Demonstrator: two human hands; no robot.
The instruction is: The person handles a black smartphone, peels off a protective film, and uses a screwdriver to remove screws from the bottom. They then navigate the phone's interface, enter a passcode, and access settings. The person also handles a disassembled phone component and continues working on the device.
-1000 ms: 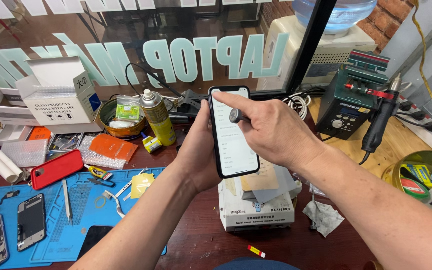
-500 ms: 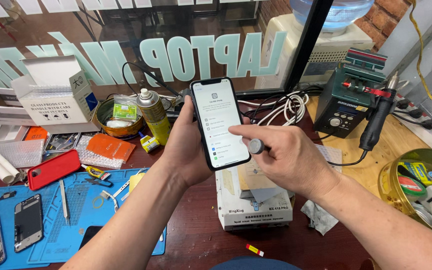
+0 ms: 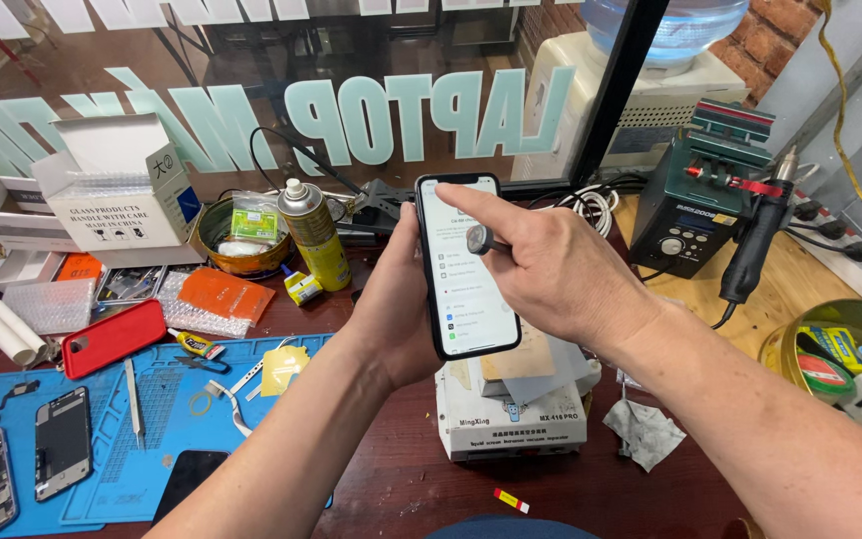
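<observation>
My left hand (image 3: pixel 396 304) holds a black smartphone (image 3: pixel 463 284) upright, screen lit white with a list of small icons. My right hand (image 3: pixel 546 269) reaches across it from the right, index finger stretched to the upper left of the screen. A small grey cylindrical tool (image 3: pixel 481 240) is pinched in that hand, its round tip over the screen. Both hands hover above a white machine (image 3: pixel 511 419) on the brown table.
A blue work mat (image 3: pixel 167 429) at left carries opened phones (image 3: pixel 62 454), tweezers and small parts. A red phone case (image 3: pixel 112 337), a yellow spray can (image 3: pixel 313 238), white boxes (image 3: pixel 122 190) and a bowl (image 3: pixel 241 240) stand behind it. A soldering station (image 3: pixel 695 215) sits at right.
The phone has tilted back upright and my right hand has risen. Its index finger went from the screen's lower right edge to its upper left.
</observation>
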